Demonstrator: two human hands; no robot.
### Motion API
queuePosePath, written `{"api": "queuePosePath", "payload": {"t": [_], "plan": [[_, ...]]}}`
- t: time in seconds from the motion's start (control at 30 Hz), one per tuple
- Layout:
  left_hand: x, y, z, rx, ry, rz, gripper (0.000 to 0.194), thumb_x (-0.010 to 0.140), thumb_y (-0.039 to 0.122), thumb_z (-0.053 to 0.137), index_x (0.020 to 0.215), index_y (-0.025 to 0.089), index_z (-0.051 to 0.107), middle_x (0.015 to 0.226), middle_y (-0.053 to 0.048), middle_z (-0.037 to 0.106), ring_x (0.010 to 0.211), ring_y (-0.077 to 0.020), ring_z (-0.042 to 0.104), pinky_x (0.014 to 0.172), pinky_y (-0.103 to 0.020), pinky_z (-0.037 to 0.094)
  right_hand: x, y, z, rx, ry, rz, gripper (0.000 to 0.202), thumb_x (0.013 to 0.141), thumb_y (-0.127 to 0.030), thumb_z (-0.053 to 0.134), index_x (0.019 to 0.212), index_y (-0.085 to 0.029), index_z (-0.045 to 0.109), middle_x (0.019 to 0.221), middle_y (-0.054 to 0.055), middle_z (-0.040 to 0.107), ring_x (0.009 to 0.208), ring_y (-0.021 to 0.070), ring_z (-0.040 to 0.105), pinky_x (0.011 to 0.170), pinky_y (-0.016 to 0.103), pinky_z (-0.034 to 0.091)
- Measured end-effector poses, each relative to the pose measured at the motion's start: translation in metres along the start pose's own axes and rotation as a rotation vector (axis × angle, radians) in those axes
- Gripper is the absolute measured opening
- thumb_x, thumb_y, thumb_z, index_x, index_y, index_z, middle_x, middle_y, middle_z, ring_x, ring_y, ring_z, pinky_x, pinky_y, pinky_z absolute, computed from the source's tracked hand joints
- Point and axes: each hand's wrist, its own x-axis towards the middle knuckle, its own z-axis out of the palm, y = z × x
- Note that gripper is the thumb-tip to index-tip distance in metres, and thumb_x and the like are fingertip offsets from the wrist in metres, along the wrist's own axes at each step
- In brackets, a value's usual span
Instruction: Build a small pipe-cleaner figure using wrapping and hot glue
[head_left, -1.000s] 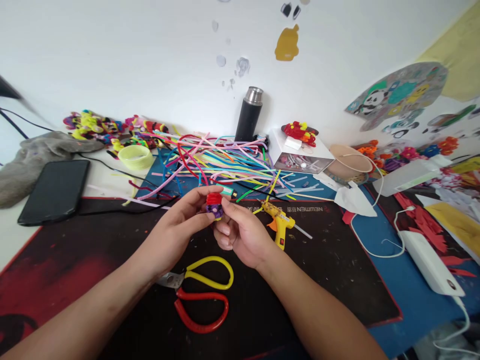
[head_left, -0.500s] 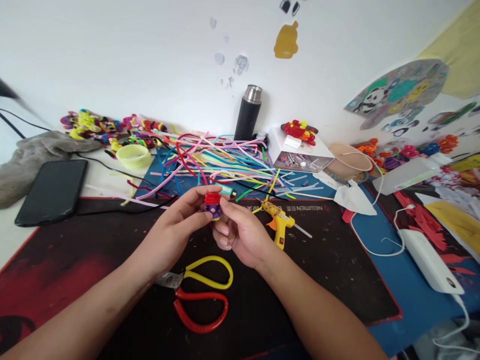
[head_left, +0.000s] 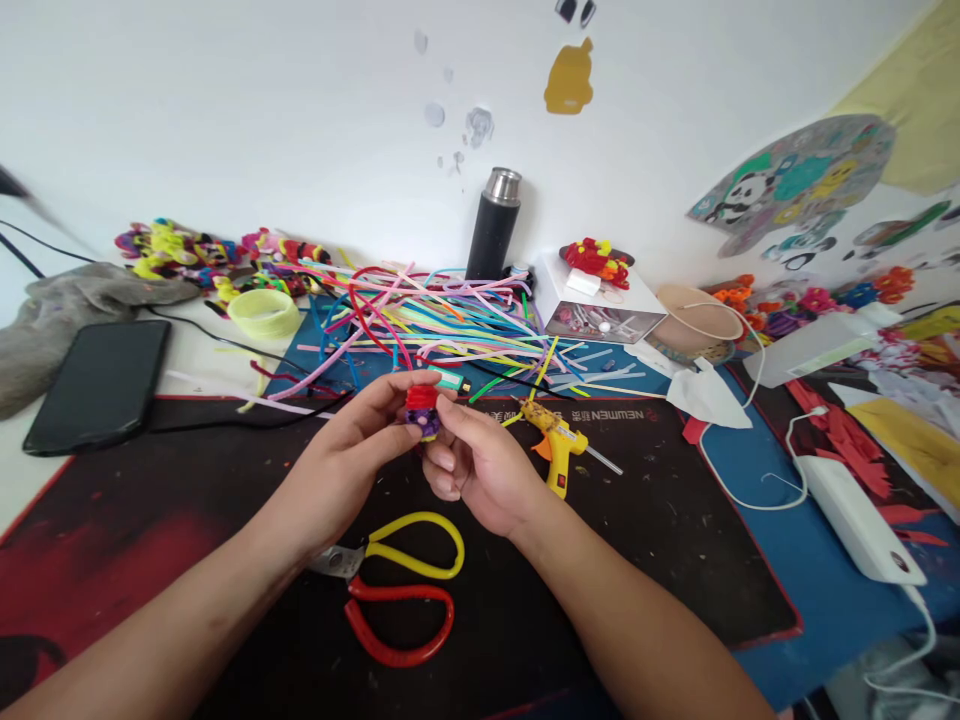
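Between my two hands is a small pipe-cleaner figure (head_left: 422, 412), fuzzy red on top and purple below with a bit of yellow at its base. My left hand (head_left: 364, 430) pinches it from the left, thumb across its front. From the right, my right hand (head_left: 480, 455) grips it with thumb and curled fingers, which cover part of it. Scissors (head_left: 405, 590) with one yellow and one red handle lie on the dark mat (head_left: 660, 540) below my hands, their blades partly behind my left wrist. A yellow glue gun (head_left: 556, 445) rests just right of my right hand.
Loose colourful pipe cleaners (head_left: 450, 320) are heaped behind my hands, with a black thermos (head_left: 493, 225) at the wall. To the left lie a phone (head_left: 97, 385) and a pale yellow roll (head_left: 262, 315). A white box (head_left: 592, 305) and a white power bank (head_left: 859, 520) with cable are at right.
My hands keep the same grip on the pipe-cleaner figure, which has barely moved. The whole view has shifted very slightly.
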Motion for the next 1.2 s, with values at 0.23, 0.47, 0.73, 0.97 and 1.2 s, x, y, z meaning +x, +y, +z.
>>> {"api": "queuePosePath", "payload": {"t": [0.23,0.47,0.73,0.97,1.2], "plan": [[-0.0003,0.0014,0.0,0.006,-0.001,-0.002,0.039,0.088,0.031,0.09,0.127,0.031,0.087,0.131,-0.005,0.084,0.128,-0.0312,0.073,0.108,-0.04,0.057,-0.0002,-0.0003,0.0002,0.001,0.001,0.001,0.059,0.086,-0.07,0.094,0.084,-0.023,0.058,0.061,-0.009,0.053,0.047,0.0092,0.047,0.045,0.025,0.028],[0.0013,-0.001,-0.0015,0.014,-0.002,0.0,0.04,0.088,0.031,0.091,0.127,0.031,0.086,0.133,-0.006,0.084,0.13,-0.0326,0.073,0.109,-0.041,0.057,0.0013,0.0015,-0.001,0.008,0.003,-0.006,0.06,0.082,-0.07,0.096,0.083,-0.023,0.059,0.06,-0.01,0.052,0.047,0.0093,0.046,0.045,0.024,0.028],[-0.0002,-0.0005,-0.005,-0.001,-0.043,-0.006,0.048,0.086,0.038,0.097,0.132,0.032,0.085,0.134,-0.007,0.084,0.133,-0.0343,0.073,0.108,-0.041,0.059,0.0007,0.0,-0.0014,0.032,-0.007,0.004,0.061,0.084,-0.07,0.096,0.084,-0.023,0.058,0.061,-0.009,0.053,0.047,0.0088,0.046,0.046,0.024,0.027],[0.0,0.0038,-0.0051,-0.03,-0.047,-0.022,0.051,0.082,0.036,0.097,0.132,0.032,0.087,0.138,-0.009,0.084,0.139,-0.0397,0.071,0.112,-0.046,0.058,0.0003,-0.0019,-0.0003,0.034,-0.03,-0.001,0.059,0.086,-0.07,0.094,0.085,-0.023,0.058,0.061,-0.01,0.051,0.048,0.0095,0.043,0.047,0.025,0.025],[0.0012,0.0018,-0.0062,-0.042,-0.122,0.001,0.061,0.081,0.034,0.103,0.139,0.032,0.084,0.144,-0.012,0.082,0.134,-0.0378,0.075,0.103,-0.042,0.064,0.0011,-0.0018,-0.0015,0.039,-0.034,-0.002,0.058,0.086,-0.069,0.094,0.085,-0.024,0.058,0.061,-0.01,0.051,0.048,0.0095,0.044,0.047,0.025,0.026]]}}
